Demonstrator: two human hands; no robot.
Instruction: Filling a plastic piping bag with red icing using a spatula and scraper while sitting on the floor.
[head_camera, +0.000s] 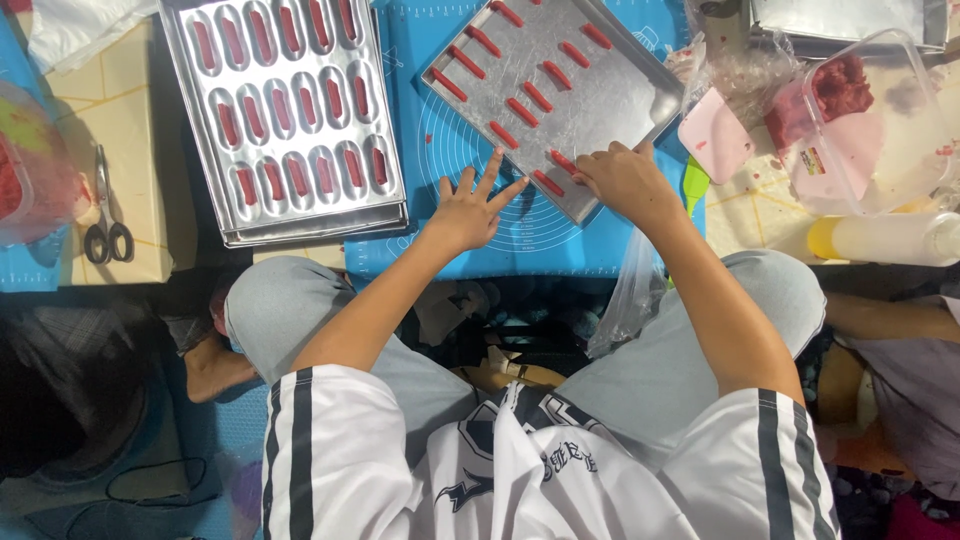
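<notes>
The right hand (625, 180) hides its own fingertips and part of a red strip (562, 160); both the flat tray (640, 100) and the moulded tray (190, 120) run off the top edge.

Your flat metal tray (590, 100) lies tilted at twelve o'clock, its near corner toward you, holding rows of short red dough sticks (537, 97). One red stick (562, 161) lies at that near corner.
</notes>
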